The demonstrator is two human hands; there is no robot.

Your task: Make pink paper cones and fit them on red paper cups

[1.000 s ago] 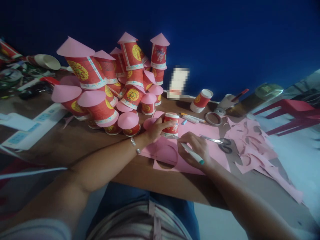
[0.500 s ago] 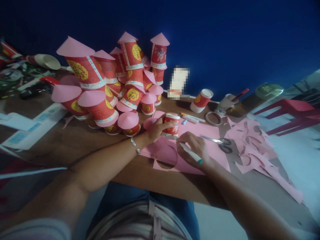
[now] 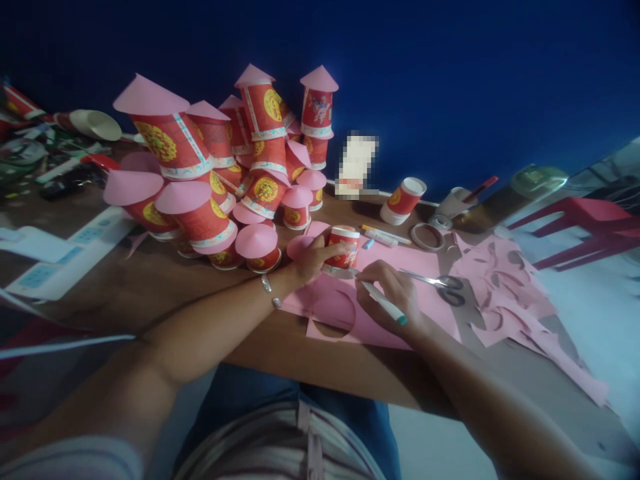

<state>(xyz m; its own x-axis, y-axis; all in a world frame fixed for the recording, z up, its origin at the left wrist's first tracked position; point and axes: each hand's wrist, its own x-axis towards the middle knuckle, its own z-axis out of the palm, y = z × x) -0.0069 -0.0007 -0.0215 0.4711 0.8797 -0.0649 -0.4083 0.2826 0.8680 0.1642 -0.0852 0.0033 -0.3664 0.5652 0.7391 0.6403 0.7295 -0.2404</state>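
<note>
My left hand (image 3: 314, 259) is wrapped round a red paper cup (image 3: 343, 252) that stands on the pink paper, thumb across its front. In my right hand (image 3: 391, 293) is a white marker with a green end (image 3: 383, 303), its tip down by the lower right edge of the cup. Beneath both hands lies a sheet of pink paper (image 3: 430, 303) with a round cut-out hole near the front. Scissors (image 3: 443, 283) rest on the sheet just right of my right hand.
Red cups with pink cone roofs (image 3: 200, 217) are stacked at the left. Pink paper scraps (image 3: 505, 287) lie at the right. Farther back are a tape roll (image 3: 427, 237), another red cup (image 3: 405, 200) and pens (image 3: 387, 236). A white power strip (image 3: 75, 250) sits at the left.
My right hand has shifted slightly to the right with the marker, round the lower edge of the cup. My left hand and the cup have stayed in place.
</note>
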